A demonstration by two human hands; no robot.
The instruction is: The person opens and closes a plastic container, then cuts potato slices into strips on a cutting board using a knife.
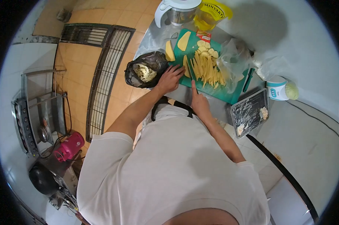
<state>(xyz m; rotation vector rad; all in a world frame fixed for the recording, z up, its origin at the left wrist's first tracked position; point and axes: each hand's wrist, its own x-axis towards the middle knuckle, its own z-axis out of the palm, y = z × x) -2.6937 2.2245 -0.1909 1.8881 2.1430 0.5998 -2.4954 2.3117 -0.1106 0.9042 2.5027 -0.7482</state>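
Observation:
My right hand (pixel 201 104) is closed around the handle of a knife (pixel 191 70), whose dark blade lies over the green cutting board (pixel 232 98). Just left of the blade, the fingertips of my left hand (pixel 171 79) press on a pale yellow potato slice (pixel 186 62). Right of the knife spreads a pile of cut potato strips (pixel 207 71), with small round slices (pixel 204 45) above it. Another large slice (pixel 183 40) rests at the board's upper left, and a potato piece (pixel 170 51) sits beside the board's left edge.
A black plastic bag (pixel 130 75) with pale scraps stands left of the board. Behind are a blender jug (pixel 177 15) and a yellow Minyak pouch (pixel 210 15). To the right are a clear bag (pixel 233 56), a green-handled tool (pixel 248 80), a plastic tray (pixel 250 112) and a white-blue container (pixel 277 89).

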